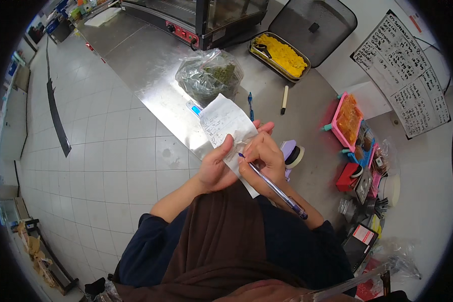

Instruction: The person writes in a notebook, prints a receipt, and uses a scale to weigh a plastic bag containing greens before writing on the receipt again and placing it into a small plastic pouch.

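Observation:
My left hand [218,169] supports a long white paper slip [226,117] from beneath, its thumb pressing on top. Handwriting covers part of the slip. A ballpoint pen [275,187] with a clear barrel is gripped in my right hand [266,158], its tip close to the paper; whether it touches cannot be told. Beyond the paper, a clear plastic bag [196,77] with green chopped leaves [223,72] sits on a digital scale [193,108] with a lit display, mostly hidden beneath the bag.
The steel counter [136,56] carries a blue pen [251,105], a marker [285,100], a tape dispenser [292,154] and a container of yellow food [283,54]. A glass display warmer [196,22] stands at the back. Pink baskets [338,126] line the wall under a handwritten whiteboard [400,71].

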{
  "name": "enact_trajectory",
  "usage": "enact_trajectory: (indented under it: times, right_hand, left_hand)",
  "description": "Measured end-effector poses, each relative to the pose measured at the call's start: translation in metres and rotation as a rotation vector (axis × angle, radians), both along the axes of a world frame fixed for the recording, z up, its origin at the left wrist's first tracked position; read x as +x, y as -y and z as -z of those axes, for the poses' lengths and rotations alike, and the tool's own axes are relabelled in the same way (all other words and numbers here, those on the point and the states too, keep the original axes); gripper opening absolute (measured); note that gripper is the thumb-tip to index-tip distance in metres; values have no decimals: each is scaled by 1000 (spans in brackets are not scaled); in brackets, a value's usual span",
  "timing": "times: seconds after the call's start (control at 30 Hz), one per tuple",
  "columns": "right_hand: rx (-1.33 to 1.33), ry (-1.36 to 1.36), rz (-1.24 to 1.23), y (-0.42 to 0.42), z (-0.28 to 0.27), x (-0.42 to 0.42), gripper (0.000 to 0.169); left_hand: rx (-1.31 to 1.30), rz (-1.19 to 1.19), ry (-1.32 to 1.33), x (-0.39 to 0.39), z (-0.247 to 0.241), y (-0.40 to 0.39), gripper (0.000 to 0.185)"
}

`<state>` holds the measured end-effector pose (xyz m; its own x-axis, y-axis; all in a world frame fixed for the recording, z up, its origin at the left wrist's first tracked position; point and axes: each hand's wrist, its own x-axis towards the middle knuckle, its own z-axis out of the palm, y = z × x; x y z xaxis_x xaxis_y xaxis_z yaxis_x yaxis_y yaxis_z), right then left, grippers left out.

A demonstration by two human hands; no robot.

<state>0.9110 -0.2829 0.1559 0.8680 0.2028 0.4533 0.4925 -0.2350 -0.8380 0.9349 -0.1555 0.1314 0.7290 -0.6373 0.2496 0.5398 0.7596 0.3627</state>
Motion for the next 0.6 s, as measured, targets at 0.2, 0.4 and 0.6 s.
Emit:
enact_trajectory:
  times: [0.2,0.4,0.6]
  right_hand:
    - [-8,53,-2,-3,4,5,19]
    - [57,-60,-15,-9,8,11,17]
    - [694,-322,-102,-6,-12,69,21]
  left_hand:
    - [-6,-7,11,1,3,-2,64]
    - [27,-66,-5,5,7,-6,63]
    - [177,-434,78,9,37,-33,60]
